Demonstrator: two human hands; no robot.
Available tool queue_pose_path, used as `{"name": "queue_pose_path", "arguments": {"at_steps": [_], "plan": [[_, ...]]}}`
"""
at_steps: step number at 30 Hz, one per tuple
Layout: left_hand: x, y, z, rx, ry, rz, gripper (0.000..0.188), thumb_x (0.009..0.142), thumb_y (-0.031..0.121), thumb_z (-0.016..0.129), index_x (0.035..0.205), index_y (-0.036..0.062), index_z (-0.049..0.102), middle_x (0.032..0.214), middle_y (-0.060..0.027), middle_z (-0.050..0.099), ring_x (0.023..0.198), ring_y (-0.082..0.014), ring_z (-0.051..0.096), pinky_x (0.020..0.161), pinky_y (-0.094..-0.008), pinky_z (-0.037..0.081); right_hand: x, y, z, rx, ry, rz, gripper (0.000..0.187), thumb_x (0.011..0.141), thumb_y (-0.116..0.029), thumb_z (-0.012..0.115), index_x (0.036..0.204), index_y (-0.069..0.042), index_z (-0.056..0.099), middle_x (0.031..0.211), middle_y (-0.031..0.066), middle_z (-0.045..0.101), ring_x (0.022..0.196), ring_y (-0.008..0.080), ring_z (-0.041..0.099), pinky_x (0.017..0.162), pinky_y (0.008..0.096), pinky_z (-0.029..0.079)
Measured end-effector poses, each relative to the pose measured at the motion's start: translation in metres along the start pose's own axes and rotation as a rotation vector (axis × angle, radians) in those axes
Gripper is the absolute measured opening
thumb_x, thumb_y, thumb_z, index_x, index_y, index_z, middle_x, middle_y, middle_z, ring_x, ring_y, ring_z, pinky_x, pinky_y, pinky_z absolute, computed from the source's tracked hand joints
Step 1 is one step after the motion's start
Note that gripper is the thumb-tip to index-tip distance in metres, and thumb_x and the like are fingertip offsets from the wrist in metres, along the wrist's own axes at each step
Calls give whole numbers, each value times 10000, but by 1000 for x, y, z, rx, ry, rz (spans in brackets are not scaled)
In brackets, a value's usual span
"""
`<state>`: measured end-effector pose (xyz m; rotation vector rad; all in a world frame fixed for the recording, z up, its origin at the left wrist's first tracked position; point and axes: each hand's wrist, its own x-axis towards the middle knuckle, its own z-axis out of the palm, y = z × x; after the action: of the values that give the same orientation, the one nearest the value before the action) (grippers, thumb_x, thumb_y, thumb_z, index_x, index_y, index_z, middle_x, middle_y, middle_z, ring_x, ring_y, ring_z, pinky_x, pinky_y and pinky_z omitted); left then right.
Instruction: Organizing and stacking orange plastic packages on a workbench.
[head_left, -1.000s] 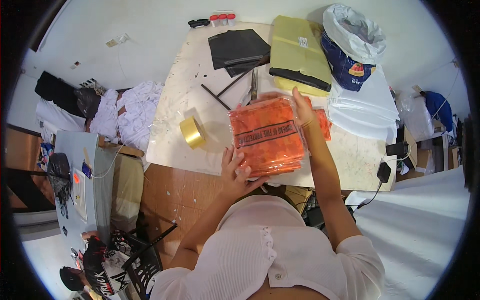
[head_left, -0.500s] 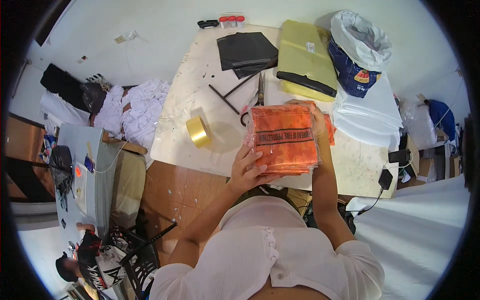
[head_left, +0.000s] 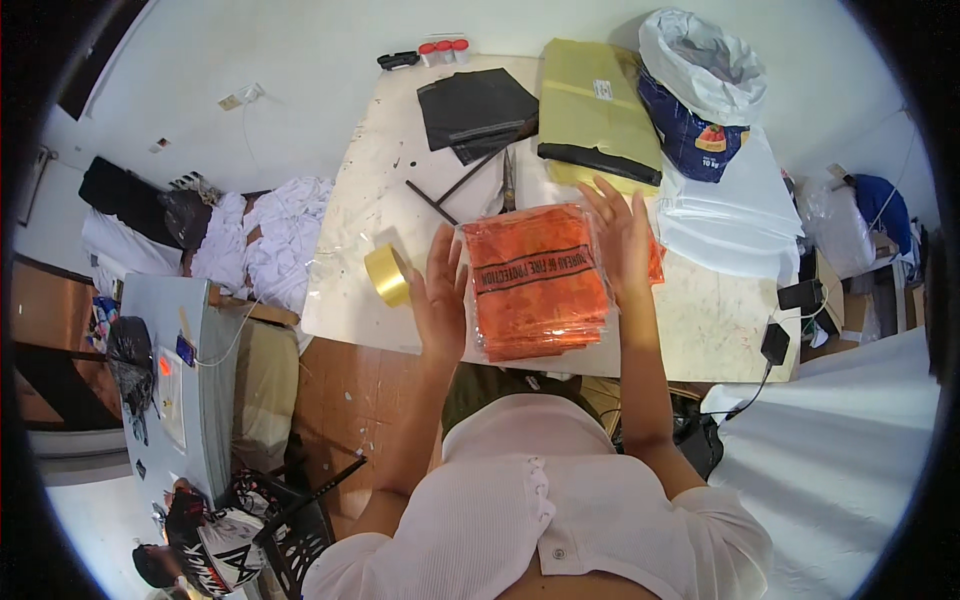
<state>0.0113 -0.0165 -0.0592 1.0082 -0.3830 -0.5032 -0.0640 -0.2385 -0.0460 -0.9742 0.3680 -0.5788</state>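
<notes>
A stack of flat orange packets (head_left: 540, 285) in clear plastic lies near the table's front edge, dark lettering across the top one. To its left, my left hand (head_left: 440, 300) is upright with fingers stretched, gripping nothing. My right hand (head_left: 622, 240) is at the stack's right side, fingers spread and likewise free. Whether either palm touches the plastic, I cannot tell. Behind my right wrist, another orange piece (head_left: 656, 260) shows in part. Scissors (head_left: 509, 185) lie beyond the stack, their handles mostly hidden by it.
Left of the stack are a gold tape roll (head_left: 387, 275) and a black T-shaped rod (head_left: 440, 198). Farther back lie black sheets (head_left: 475, 108), a yellow folded bundle (head_left: 600, 110), a blue-and-white sack (head_left: 690, 125) and white sheets (head_left: 730, 220). Black adapters (head_left: 775, 343) sit at the right edge. Another person (head_left: 205, 530) is at lower left.
Both hands have let go of the orange packets and moved apart to either side. The stack, gripped between them before, now rests on the table.
</notes>
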Motion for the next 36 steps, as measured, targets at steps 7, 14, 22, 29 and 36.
{"name": "queue_pose_path", "arguments": {"at_steps": [7, 14, 22, 29, 36], "plan": [[15, 6, 25, 16, -103, -65, 705, 940, 550, 277, 1463, 88, 172, 1484, -138, 234, 1391, -244, 179, 1123, -358, 142, -48, -6, 23, -146, 19, -10, 714, 955, -543, 291, 1421, -3, 263, 1468, 141, 284, 1386, 209, 210, 1128, 316, 127], [19, -7, 16, -32, -4, -157, 438, 919, 299, 487, 1276, 61, 395, 1293, -85, 411, 1223, -175, 362, 1039, -303, 267, -38, 14, 3, -261, -44, -62, 612, 846, -246, 522, 1383, -17, 338, 1387, 126, 394, 1309, 223, 325, 1090, 320, 208], [18, 5, 25, -47, 88, -99, 373, 903, 193, 520, 1233, 52, 422, 1176, -52, 463, 1105, -128, 437, 963, -256, 342, -48, -1, 24, -209, -70, -111, 554, 726, -97, 448, 1270, 8, 450, 1344, 112, 433, 1303, 198, 329, 1082, 307, 220], [16, 12, 24, -81, 37, -166, 393, 905, 173, 504, 1265, 26, 443, 1138, -58, 501, 1099, -124, 454, 949, -250, 358, -44, 1, 16, -156, -112, -79, 394, 892, -182, 408, 1238, -6, 478, 1257, 78, 480, 1225, 176, 394, 1042, 286, 268], [21, 47, 25, 316, 61, -151, 425, 918, 224, 490, 1285, 15, 442, 1260, -81, 487, 1195, -167, 416, 1007, -299, 316, -36, -33, 22, -581, -61, -55, 437, 954, -340, 425, 1202, 2, 537, 1218, 88, 551, 1123, 186, 493, 997, 284, 330]]}}
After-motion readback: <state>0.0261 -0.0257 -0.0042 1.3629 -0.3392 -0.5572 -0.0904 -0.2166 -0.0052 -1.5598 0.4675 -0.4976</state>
